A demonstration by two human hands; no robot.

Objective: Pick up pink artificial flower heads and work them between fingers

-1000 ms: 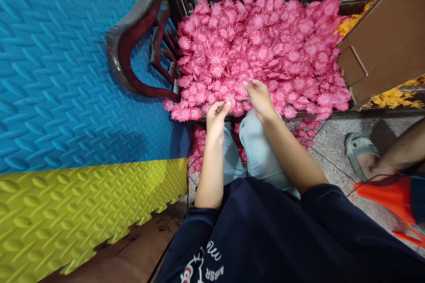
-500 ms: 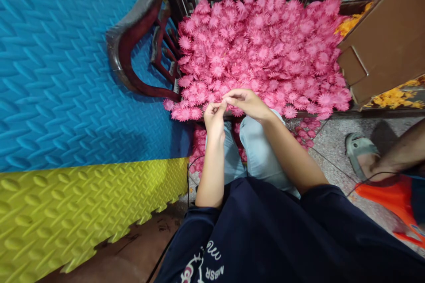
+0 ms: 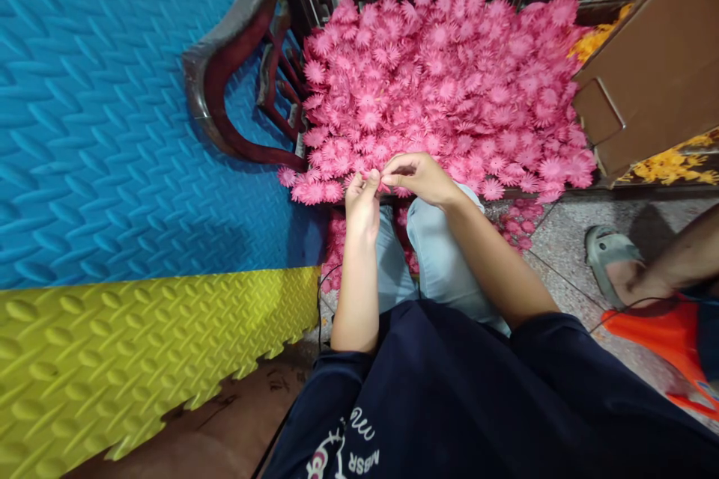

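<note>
Close together over the near edge of the flower pile are my two hands. My left hand (image 3: pixel 362 202) is closed, its thumb and fingers pinching a small pink artificial flower (image 3: pixel 383 185), mostly hidden by the fingers. From the other side, my right hand (image 3: pixel 419 177) pinches at the same flower with thumb and forefinger. Behind them spreads a thick heap of pink artificial flowers (image 3: pixel 443 90), piled on a low wooden seat or bench that is almost covered.
A dark wooden armrest (image 3: pixel 210 105) curves at the left, by blue matting (image 3: pixel 112 127) and yellow matting (image 3: pixel 168 337). On the right, a cardboard box (image 3: pixel 651 60) leans beside yellow flowers (image 3: pixel 674 165). Another person's sandalled foot (image 3: pixel 618 269) rests near an orange-red object (image 3: pixel 651 337).
My fingertips have parted slightly, and a bit of pink flower now shows between them. My left thumb has lifted a little. The pile looks unchanged.
</note>
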